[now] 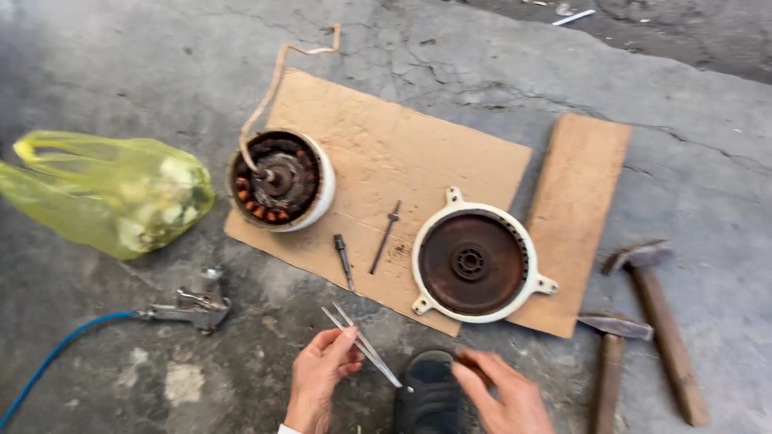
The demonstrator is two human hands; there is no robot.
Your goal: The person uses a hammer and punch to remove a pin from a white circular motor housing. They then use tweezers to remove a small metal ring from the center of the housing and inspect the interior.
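Observation:
My left hand (319, 378) pinches a pair of thin metal tweezers (360, 344), whose tips point up-left over the concrete floor. My right hand (500, 391) hovers beside a dark sandal (428, 390) at the bottom edge, fingers loosely curled, and I cannot make out anything in it. Ahead on a cardboard sheet (386, 153) lie a white motor housing with a rusty round rotor (473, 263), a motor stator with copper windings (280, 180) and a trailing cord, a long thin bolt (385, 236) and a short dark punch (343, 259).
A yellow plastic bag (108, 191) lies at the left. Near it, an air blow gun (189, 307) on a blue hose (56, 354). Two wooden-handled hammers (661, 321) (611, 362) lie at the right, beside a wooden board (575, 209).

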